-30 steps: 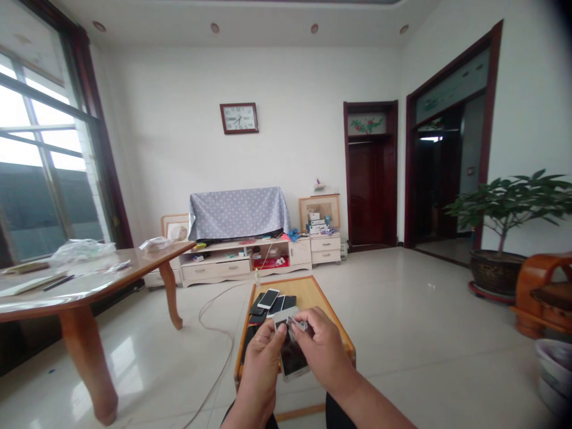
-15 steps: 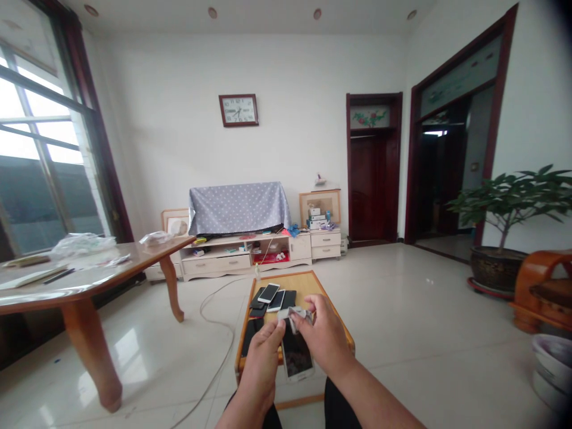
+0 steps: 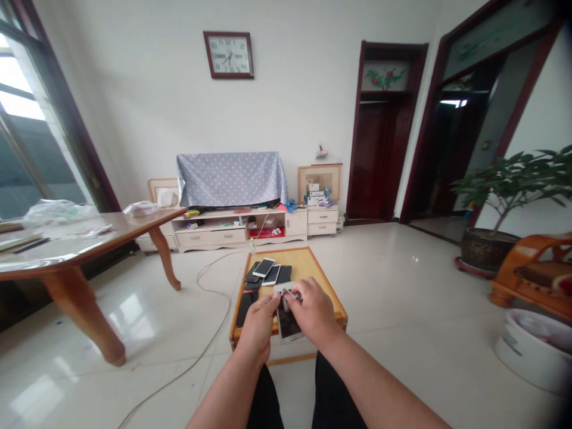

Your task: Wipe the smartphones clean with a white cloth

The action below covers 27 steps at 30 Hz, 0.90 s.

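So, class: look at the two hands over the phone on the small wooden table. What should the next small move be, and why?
Probably steady the phone with the left hand and draw the small silvery piece along its top edge with the right hand. Both hands meet at that end, pinching the piece, and the phone lies screen up beneath them on the small table.

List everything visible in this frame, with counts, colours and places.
Phone in hands: one, white edge, dark screen, over the small table.
Small item: one, grey-white, pinched at the phone's top.
Phones on table: several, black and white, far end.
Small table: one, light wood, centre floor.
Large table: one, brown, left.
Clock: one, brown frame, wall.
Potted plant: one, green, right.
Left hand: holds the phone.
Right hand: pinches the small item.
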### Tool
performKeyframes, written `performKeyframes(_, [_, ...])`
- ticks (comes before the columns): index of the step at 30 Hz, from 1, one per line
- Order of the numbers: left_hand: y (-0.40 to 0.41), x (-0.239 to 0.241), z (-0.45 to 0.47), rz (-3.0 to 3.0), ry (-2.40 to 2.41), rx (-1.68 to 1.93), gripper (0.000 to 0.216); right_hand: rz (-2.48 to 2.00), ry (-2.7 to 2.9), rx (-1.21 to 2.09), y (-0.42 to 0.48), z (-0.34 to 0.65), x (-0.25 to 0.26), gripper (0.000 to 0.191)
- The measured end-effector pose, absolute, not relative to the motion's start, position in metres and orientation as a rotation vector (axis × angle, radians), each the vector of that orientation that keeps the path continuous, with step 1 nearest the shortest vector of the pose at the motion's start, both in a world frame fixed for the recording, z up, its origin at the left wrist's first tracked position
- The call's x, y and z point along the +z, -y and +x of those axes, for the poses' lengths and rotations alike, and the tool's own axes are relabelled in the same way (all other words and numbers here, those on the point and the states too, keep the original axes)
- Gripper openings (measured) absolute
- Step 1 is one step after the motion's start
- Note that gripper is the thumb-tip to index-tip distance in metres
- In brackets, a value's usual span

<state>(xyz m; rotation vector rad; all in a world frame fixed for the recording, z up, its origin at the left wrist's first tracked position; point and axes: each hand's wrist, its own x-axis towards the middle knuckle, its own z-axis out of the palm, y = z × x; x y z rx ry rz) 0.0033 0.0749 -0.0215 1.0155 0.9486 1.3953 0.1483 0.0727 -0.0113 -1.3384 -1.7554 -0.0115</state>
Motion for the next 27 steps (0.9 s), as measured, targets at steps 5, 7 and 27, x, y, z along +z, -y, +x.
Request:
performKeyframes(5, [-0.087,-0.027,-0.001,0.960,-0.965,1.399,0.037,-1.329,1.858,-0.002,-0.082,0.139,-0.019,0.011])
performKeyframes(7, [-0.094,-0.030,-0.007,0.925,-0.985,1.423,0.038,-1.286,1.946,0.032,-0.078,0.132,-0.032,0.013])
performKeyframes(27, [-0.163,-0.059,-0.042,0.247,-0.916,1.652,0.029,-1.136,1.106,1.198,-0.134,0.107,-0.101,0.048])
